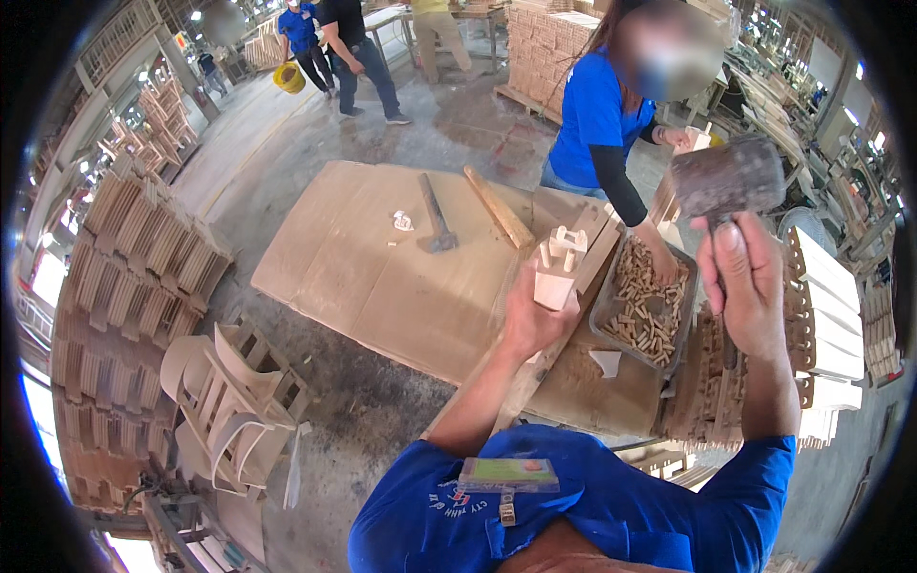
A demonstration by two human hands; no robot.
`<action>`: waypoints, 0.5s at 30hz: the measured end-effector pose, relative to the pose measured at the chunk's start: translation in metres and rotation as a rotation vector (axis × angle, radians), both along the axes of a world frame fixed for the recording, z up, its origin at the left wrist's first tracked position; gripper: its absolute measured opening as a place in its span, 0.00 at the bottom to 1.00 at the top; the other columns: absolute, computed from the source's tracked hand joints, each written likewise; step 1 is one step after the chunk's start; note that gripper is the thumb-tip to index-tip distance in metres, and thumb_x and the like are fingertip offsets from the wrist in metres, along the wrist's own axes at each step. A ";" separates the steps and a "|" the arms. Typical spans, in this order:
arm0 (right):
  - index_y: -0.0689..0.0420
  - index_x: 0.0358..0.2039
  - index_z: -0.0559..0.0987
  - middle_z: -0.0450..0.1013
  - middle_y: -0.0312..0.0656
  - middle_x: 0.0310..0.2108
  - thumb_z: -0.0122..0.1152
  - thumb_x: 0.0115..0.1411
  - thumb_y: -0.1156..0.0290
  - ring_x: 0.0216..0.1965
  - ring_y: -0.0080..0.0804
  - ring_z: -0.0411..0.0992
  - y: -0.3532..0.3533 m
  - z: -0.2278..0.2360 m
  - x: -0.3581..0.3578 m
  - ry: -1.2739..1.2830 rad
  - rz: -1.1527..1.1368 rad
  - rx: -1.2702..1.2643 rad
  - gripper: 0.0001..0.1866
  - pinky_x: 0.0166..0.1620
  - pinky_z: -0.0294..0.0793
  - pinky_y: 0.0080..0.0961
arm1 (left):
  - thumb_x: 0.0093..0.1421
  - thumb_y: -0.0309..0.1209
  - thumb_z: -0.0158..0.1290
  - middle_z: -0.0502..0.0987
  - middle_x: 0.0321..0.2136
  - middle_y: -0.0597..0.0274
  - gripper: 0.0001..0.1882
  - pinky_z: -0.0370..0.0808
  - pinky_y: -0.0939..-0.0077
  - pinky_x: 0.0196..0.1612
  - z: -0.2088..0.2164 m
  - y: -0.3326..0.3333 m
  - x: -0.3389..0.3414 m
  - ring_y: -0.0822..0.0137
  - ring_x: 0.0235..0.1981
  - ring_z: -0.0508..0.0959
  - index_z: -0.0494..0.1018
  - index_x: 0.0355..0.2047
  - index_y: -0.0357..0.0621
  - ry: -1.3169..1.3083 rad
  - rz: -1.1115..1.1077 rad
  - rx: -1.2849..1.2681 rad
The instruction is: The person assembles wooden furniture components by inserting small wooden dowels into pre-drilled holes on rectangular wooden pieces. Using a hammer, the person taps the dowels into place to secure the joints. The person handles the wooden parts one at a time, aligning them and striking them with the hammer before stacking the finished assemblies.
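My left hand (537,323) is wrapped round a pale wooden part (553,289), held upright, with several short dowels standing out of its top end. Raised at the right, my right hand (750,286) grips the handle of a mallet (729,177) with a dark, blocky head. The mallet head is apart from the wooden part and higher than it. Between my two arms a plastic bin (596,321) holds many loose wooden dowels (638,307). A co-worker's hand (663,264) reaches into these dowels.
Cardboard (334,258) covers the table, with a hammer (441,234) and a wooden bar (499,208) on it. The co-worker (597,124) stands across at the right, holding another wooden part. Stacked wooden parts (124,286) rise at the left; more (826,306) stand beside my right arm.
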State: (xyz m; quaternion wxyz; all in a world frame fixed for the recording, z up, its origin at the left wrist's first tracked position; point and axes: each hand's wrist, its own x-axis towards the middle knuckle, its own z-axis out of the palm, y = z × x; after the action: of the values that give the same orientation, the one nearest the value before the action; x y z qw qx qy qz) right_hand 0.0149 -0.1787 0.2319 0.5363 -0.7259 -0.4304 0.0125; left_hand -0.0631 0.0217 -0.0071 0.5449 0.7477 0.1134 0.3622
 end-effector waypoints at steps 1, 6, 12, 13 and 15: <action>0.64 0.46 0.78 0.65 0.27 0.20 0.48 0.79 0.58 0.20 0.11 0.59 0.001 -0.002 -0.002 0.018 0.019 -0.048 0.20 0.25 0.59 0.15 | 0.53 0.28 0.65 0.79 0.51 0.46 0.42 0.78 0.59 0.53 0.002 0.001 0.001 0.47 0.50 0.82 0.63 0.68 0.40 0.033 -0.001 -0.004; 0.63 0.42 0.78 0.67 0.33 0.22 0.55 0.76 0.63 0.25 0.17 0.64 0.001 -0.040 0.008 -0.019 0.075 -0.240 0.14 0.29 0.65 0.23 | 0.52 0.24 0.65 0.79 0.39 0.60 0.29 0.79 0.71 0.43 -0.002 0.005 0.007 0.67 0.38 0.80 0.68 0.53 0.37 -0.084 0.071 0.038; 0.62 0.42 0.76 0.68 0.38 0.22 0.55 0.74 0.68 0.24 0.25 0.66 0.006 -0.059 0.009 -0.056 0.112 -0.271 0.10 0.29 0.67 0.29 | 0.53 0.21 0.63 0.76 0.43 0.60 0.34 0.77 0.72 0.43 -0.004 0.002 0.009 0.70 0.41 0.78 0.64 0.60 0.38 -0.120 0.005 0.066; 0.62 0.42 0.76 0.68 0.38 0.22 0.55 0.74 0.68 0.24 0.25 0.66 0.004 -0.059 0.011 -0.086 0.116 -0.273 0.10 0.29 0.67 0.29 | 0.53 0.20 0.63 0.75 0.44 0.60 0.36 0.77 0.72 0.43 -0.006 0.000 0.009 0.70 0.42 0.77 0.63 0.61 0.39 -0.113 -0.028 0.038; 0.62 0.43 0.77 0.67 0.37 0.21 0.55 0.75 0.68 0.24 0.24 0.65 0.001 -0.056 0.011 -0.108 0.107 -0.284 0.10 0.29 0.67 0.28 | 0.51 0.21 0.63 0.75 0.46 0.55 0.39 0.76 0.67 0.46 -0.010 -0.002 0.009 0.61 0.44 0.77 0.62 0.64 0.38 -0.118 -0.077 -0.033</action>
State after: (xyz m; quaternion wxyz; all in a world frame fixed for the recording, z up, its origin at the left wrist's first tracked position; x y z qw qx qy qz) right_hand 0.0258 -0.1773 0.1759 0.4031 -0.7700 -0.4907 0.0629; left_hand -0.0542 0.0194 -0.0172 0.5763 0.7199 0.0582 0.3823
